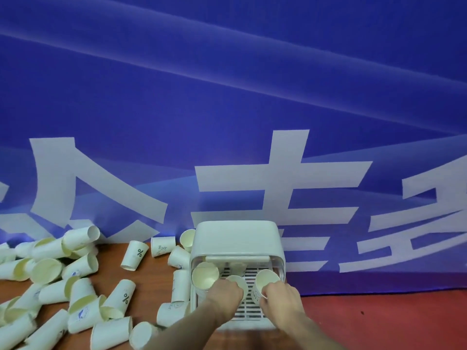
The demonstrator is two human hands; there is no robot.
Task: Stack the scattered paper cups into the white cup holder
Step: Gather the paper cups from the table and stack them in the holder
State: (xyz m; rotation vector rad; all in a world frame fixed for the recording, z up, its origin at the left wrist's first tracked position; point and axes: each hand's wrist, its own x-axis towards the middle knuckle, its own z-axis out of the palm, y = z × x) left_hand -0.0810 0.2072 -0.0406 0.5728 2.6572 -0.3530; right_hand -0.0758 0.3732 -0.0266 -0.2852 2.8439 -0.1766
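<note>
White plastic makes up the cup holder [237, 238], a boxy unit with a rounded top standing at the lower centre of the frame against a blue banner [227, 97] printed with large white characters. Its slotted tray [249, 308] reaches toward the viewer, and both of the person's hands work over it. The left hand [223, 296] curls around a paper cup [238, 282] at the middle of the tray, its fingers wrapped over the cup's side. The right hand [280, 299] grips a second cup [266, 280] on the tray's right side, mouth tilted up. A third cup [205, 275] sits in the holder's left slot, open mouth facing the camera, touched by neither hand. Across the lower left of the frame, scattered paper cups [63, 286] lie on their sides over the brown table [151, 281], some nested in short runs, several crowding the holder's left wall. Red surface [379, 322] fills the lower right.
</note>
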